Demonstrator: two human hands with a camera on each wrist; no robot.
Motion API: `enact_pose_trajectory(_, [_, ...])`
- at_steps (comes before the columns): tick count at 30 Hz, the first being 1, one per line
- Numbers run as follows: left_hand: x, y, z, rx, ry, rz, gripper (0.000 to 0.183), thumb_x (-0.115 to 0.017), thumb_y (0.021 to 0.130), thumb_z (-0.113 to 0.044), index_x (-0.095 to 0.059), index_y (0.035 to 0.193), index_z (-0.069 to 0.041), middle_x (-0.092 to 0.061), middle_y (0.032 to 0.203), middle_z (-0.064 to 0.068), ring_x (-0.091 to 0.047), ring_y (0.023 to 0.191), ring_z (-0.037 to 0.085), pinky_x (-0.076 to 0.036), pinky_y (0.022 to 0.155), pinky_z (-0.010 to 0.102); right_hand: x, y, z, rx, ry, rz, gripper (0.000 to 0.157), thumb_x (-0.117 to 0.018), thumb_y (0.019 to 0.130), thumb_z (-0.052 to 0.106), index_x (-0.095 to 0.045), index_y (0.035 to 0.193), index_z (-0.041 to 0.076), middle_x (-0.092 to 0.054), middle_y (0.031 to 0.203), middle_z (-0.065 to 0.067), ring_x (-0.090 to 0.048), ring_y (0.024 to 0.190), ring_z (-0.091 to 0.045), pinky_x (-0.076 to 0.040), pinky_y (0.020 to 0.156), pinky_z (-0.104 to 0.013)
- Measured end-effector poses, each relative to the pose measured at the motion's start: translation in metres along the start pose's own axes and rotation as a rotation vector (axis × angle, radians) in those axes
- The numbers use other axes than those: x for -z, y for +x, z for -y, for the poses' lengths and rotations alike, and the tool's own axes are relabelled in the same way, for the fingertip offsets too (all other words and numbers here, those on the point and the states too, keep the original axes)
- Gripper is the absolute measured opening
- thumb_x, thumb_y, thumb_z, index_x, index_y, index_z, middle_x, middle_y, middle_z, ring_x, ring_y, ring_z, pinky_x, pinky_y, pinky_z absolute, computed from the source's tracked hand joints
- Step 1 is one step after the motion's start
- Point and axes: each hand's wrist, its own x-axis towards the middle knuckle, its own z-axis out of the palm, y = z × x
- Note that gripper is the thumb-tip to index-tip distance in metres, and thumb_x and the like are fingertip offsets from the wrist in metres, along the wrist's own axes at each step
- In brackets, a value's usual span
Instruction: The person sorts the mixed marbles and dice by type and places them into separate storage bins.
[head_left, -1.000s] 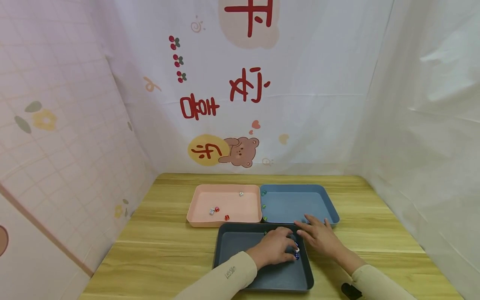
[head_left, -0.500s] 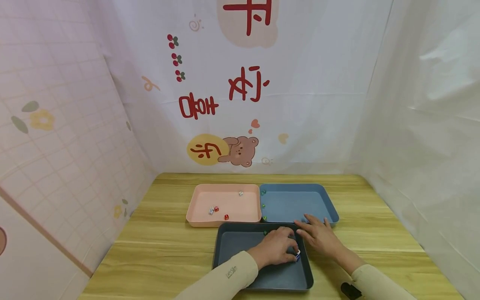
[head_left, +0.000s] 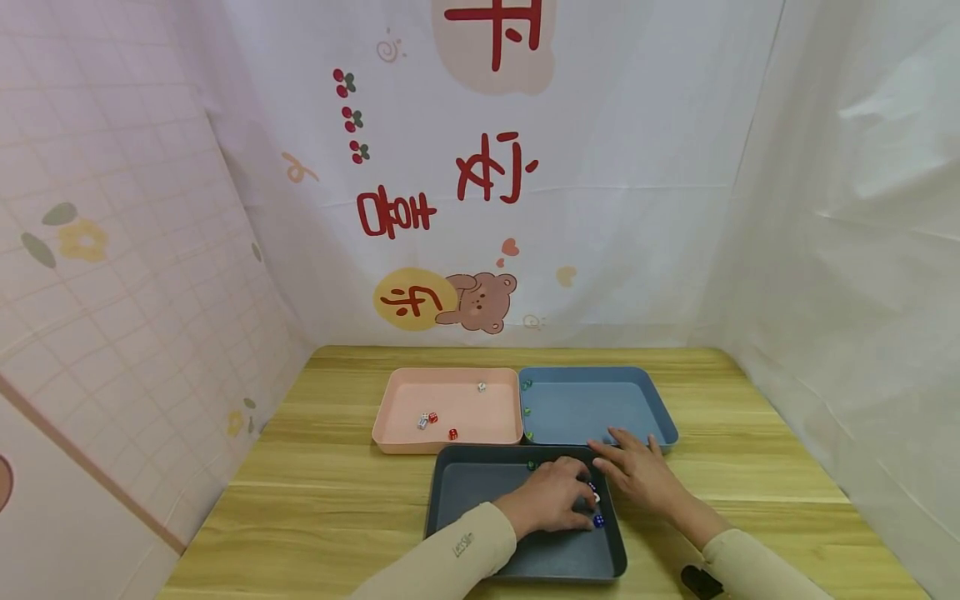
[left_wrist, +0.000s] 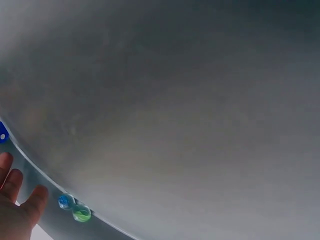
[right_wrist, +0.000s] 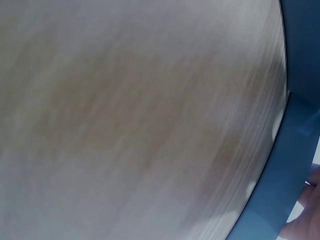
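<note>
My left hand (head_left: pixel 551 497) reaches palm down into the dark grey tray (head_left: pixel 491 492), thumb and index finger spread apart. A blue die (head_left: pixel 598 521) lies at the thumb tip, and a white die (head_left: pixel 596 497) sits by the index fingertip, with another blue die (head_left: pixel 592 486) just beyond. Outside the tray's right wall is my right hand (head_left: pixel 637 477), its fingers extended over the near rim of the blue tray. In the left wrist view, fingers (left_wrist: pixel 35 202) show at the lower left, beside a blue marble (left_wrist: pixel 66 201) and a green marble (left_wrist: pixel 81 213) along the tray wall.
Behind the grey tray stands a pink tray (head_left: pixel 450 447) holding several red and white dice. To its right, a blue tray (head_left: pixel 652 412) holds several green marbles along its left wall. White printed cloth (head_left: pixel 637 250) encloses the wooden table (head_left: pixel 330 475).
Half a second ago, my left thumb and index finger closed on a blue die by the tray's right wall. They have spread, and this die sits slightly nearer me. My right hand stays put.
</note>
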Motion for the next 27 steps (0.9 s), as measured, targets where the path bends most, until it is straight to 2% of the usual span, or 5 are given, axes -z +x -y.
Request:
enact_pose_trajectory(7, [0.000,0.004,-0.004,-0.011,0.011,0.008,0.023,-0.065,0.093,-0.051,-0.076,0.107,-0.037,-0.054,0.133,-0.002,-0.046,0.125,0.012,-0.044,0.098,0.031,-0.001,-0.001,-0.001,0.007,-0.001,-0.003,0.038,-0.057,0.101,0.034,-0.065,0.135,0.017,-0.050,0.141,-0.026,-0.043,0.132,-0.048,-0.020,0.098,-0.081])
enact_pose_trajectory(14, [0.000,0.005,-0.007,-0.012,0.036,0.037,0.026,-0.064,0.093,-0.053,-0.075,0.111,-0.039,-0.052,0.137,-0.004,-0.044,0.129,0.012,-0.043,0.101,0.033,-0.001,-0.001,-0.001,-0.005,-0.003,0.008,0.039,-0.056,0.102,0.034,-0.064,0.135,0.017,-0.050,0.142,-0.026,-0.042,0.134,-0.047,-0.019,0.099,-0.080])
enact_pose_trajectory(20, [0.004,0.002,-0.004,-0.032,0.021,-0.014,0.024,-0.066,0.092,-0.050,-0.077,0.108,-0.036,-0.055,0.135,-0.001,-0.046,0.127,0.013,-0.044,0.099,0.032,-0.002,-0.001,-0.002,-0.001,0.001,0.002,0.039,-0.056,0.102,0.034,-0.064,0.135,0.016,-0.050,0.142,-0.026,-0.042,0.133,-0.048,-0.019,0.100,-0.080])
enact_pose_trajectory(27, [0.022,-0.011,0.005,-0.018,-0.045,-0.069,0.024,-0.067,0.093,-0.046,-0.078,0.107,-0.029,-0.055,0.138,0.004,-0.047,0.131,0.017,-0.043,0.104,0.035,-0.004,-0.001,-0.003,-0.005,-0.009,-0.016,0.038,-0.057,0.101,0.034,-0.065,0.134,0.016,-0.051,0.141,-0.026,-0.043,0.133,-0.047,-0.020,0.100,-0.079])
